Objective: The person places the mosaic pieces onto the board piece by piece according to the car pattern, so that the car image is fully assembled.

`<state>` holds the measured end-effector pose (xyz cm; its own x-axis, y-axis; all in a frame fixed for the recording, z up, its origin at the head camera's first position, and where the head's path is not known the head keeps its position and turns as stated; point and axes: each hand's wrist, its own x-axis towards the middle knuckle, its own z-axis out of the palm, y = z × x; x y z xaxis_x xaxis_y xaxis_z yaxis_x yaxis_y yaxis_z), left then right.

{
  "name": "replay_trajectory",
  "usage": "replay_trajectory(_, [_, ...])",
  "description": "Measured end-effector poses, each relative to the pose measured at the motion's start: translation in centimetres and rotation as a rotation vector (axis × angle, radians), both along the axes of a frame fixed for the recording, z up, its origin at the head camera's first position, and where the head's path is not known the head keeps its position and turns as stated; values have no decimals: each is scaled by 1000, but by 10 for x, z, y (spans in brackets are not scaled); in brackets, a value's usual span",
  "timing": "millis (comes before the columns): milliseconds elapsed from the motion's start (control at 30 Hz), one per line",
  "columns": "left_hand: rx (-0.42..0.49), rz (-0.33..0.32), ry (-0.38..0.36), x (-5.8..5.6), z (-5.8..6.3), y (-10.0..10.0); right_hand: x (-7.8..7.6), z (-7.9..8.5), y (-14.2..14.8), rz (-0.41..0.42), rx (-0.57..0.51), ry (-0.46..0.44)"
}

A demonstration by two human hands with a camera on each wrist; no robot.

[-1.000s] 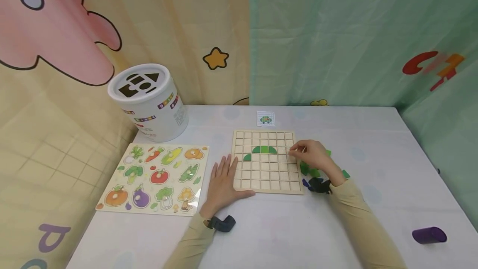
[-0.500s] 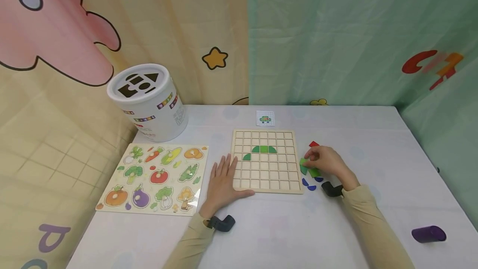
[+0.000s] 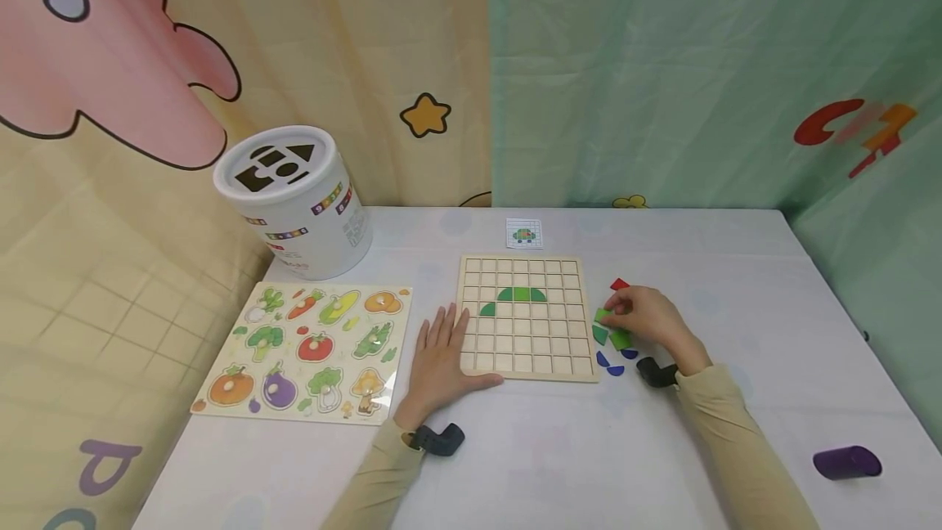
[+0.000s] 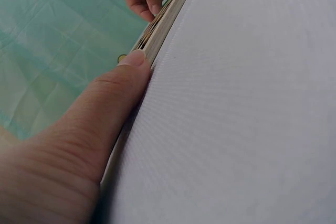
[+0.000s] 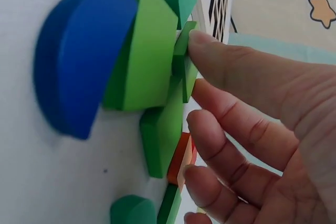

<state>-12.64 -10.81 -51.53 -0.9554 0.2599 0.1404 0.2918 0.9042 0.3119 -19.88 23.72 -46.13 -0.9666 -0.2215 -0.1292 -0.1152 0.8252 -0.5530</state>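
My left hand (image 3: 441, 370) lies with fingers spread on the left edge of a wooden grid board (image 3: 528, 348), its thumb along the near edge. Green pieces (image 3: 521, 294) form a low arch in the board's upper cells, and a quarter-round green piece (image 3: 488, 310) sits lower left of them. Right of the board, my right hand (image 3: 651, 321) pinches a light green block (image 5: 181, 51) between thumb and index finger, at the loose pile. Around it lie other green blocks (image 5: 149, 59), a blue half-round block (image 5: 79, 61) and a red piece (image 3: 619, 284).
A small pattern card (image 3: 524, 234) lies beyond the board. To the left are a vegetable puzzle board (image 3: 346, 387) and a white tub (image 3: 316, 227) with shape holes in its lid. A purple cylinder (image 3: 846, 462) stands near the right side of the table.
My right hand has moved from the board's right edge rightward to the loose blocks, where it now pinches a light green one. The left hand stays in place.
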Motion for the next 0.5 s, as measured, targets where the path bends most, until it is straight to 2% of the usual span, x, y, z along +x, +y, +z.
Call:
replay_trajectory(267, [-12, 1, 2, -1, -1, 0, -3, 3, -4, -8, 28, -33])
replay_trajectory(500, [-14, -3, 2, 0, -1, 0, 3, 5, -7, -12, 10, 4])
